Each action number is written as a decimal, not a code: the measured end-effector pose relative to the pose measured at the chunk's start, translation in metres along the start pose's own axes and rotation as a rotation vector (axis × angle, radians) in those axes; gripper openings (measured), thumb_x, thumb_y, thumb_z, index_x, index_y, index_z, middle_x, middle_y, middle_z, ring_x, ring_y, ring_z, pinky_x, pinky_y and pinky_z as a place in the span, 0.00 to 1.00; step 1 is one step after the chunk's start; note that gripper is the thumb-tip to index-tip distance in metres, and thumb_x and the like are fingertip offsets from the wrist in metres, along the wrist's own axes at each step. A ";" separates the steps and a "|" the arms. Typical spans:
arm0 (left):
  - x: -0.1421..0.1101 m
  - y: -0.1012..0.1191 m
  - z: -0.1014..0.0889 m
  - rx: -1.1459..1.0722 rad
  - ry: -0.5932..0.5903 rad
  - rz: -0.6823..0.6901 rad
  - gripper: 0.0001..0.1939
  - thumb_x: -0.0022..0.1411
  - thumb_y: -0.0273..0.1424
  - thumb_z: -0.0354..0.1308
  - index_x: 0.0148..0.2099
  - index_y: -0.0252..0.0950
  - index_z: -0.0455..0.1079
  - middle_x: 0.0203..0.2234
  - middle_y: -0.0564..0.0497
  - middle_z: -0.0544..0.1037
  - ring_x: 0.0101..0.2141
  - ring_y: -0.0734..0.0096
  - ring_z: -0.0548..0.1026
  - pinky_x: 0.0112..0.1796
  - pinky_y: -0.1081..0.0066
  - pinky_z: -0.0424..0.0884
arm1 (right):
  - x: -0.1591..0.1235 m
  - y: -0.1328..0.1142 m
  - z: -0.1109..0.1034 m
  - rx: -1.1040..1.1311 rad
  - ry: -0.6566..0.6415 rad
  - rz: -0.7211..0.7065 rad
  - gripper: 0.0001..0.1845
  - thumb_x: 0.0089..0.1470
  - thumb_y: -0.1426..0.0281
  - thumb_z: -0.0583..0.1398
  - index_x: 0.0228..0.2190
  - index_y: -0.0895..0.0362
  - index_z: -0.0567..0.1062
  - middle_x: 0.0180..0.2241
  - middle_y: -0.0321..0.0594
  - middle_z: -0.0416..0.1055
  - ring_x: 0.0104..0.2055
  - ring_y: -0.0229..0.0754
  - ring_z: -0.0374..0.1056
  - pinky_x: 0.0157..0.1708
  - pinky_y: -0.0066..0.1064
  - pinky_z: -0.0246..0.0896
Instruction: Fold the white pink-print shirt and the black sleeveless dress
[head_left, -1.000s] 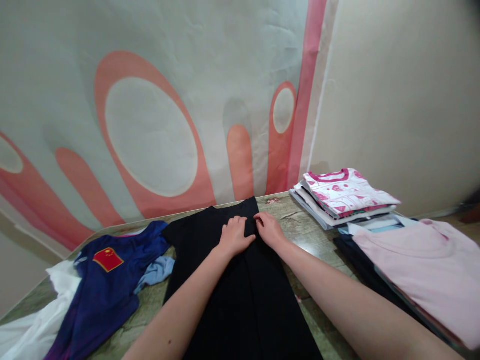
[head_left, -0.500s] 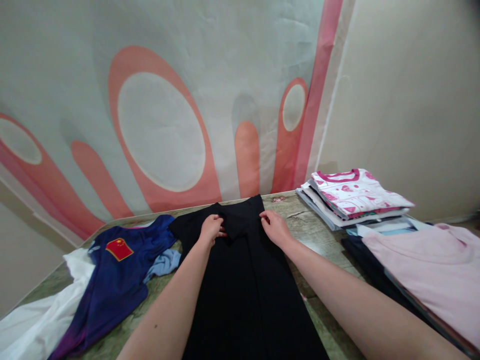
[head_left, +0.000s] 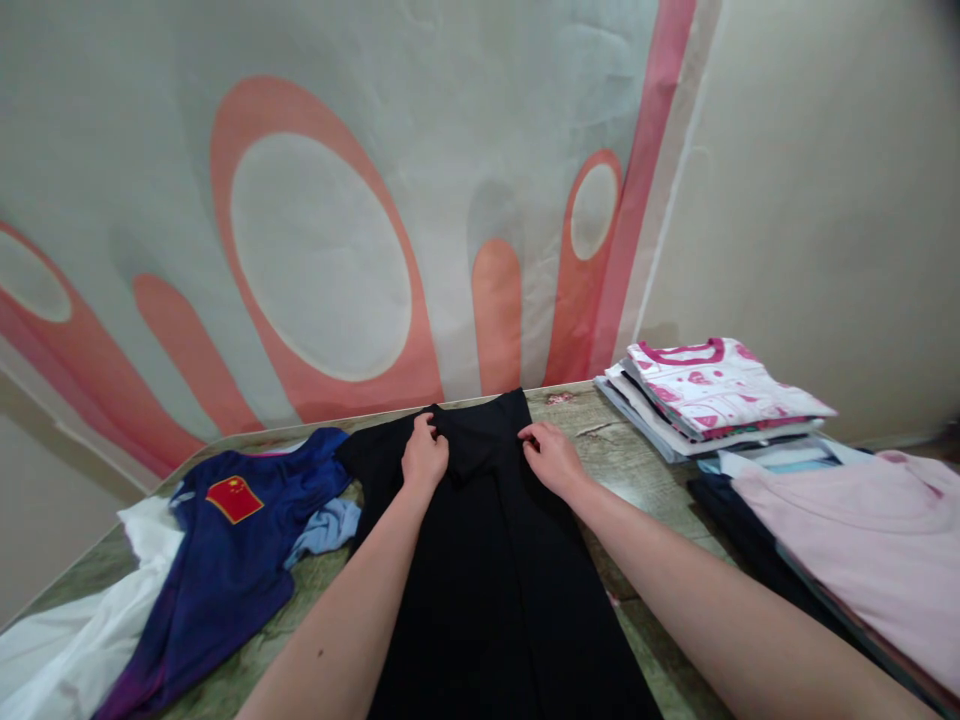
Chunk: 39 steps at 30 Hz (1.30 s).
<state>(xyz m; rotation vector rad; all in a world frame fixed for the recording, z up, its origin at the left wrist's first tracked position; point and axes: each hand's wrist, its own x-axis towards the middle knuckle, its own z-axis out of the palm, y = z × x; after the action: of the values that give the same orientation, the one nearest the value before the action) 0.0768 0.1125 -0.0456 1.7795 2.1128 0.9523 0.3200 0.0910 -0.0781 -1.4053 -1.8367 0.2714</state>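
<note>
A black T-shirt (head_left: 472,590) lies lengthwise on the table, its right side folded over toward the middle and its far end near the wall. My left hand (head_left: 425,458) has its fingers curled on the cloth close to the collar, beside the folded-in sleeve. At the upper right edge of the same shirt, my right hand (head_left: 553,458) pinches the fold between thumb and fingers. The fingertips of both hands are partly hidden against the dark fabric.
Left of the black shirt lie a dark blue shirt (head_left: 225,570) with a red flag patch, a light blue cloth (head_left: 326,528) and white clothing (head_left: 97,630). To the right are a stack topped by a pink-and-white shirt (head_left: 720,390) and a pile under a pale pink shirt (head_left: 862,540). A wall stands behind the table (head_left: 630,490).
My left hand has moved left from the shirt's middle, shifting the folded sleeve leftward, then slightly up toward the collar. My right hand stays at the right edge. The view has shifted slightly.
</note>
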 end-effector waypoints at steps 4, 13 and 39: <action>0.003 -0.004 -0.002 0.088 -0.037 0.092 0.16 0.63 0.33 0.52 0.53 0.41 0.67 0.45 0.48 0.76 0.39 0.66 0.76 0.40 0.69 0.69 | -0.001 -0.002 -0.001 -0.006 -0.009 -0.004 0.12 0.51 0.78 0.56 0.36 0.56 0.75 0.37 0.40 0.72 0.43 0.42 0.66 0.47 0.34 0.59; 0.009 -0.011 0.003 0.095 -0.017 0.061 0.14 0.61 0.36 0.55 0.48 0.40 0.71 0.42 0.48 0.77 0.41 0.66 0.75 0.39 0.72 0.68 | 0.027 -0.003 -0.008 -0.167 -0.128 0.044 0.10 0.52 0.75 0.57 0.33 0.54 0.77 0.35 0.39 0.74 0.38 0.41 0.69 0.40 0.30 0.61; 0.010 -0.016 0.004 -0.042 0.053 0.022 0.08 0.64 0.34 0.52 0.40 0.39 0.71 0.35 0.51 0.79 0.37 0.67 0.76 0.38 0.71 0.67 | 0.104 0.010 0.059 -0.257 -0.033 -0.141 0.10 0.59 0.71 0.56 0.39 0.53 0.77 0.41 0.44 0.68 0.48 0.48 0.56 0.45 0.37 0.53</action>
<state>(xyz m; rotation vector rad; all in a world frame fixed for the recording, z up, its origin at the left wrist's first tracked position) 0.0641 0.1220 -0.0561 1.7795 2.0922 1.0528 0.2784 0.2040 -0.0760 -1.4393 -2.0429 -0.0149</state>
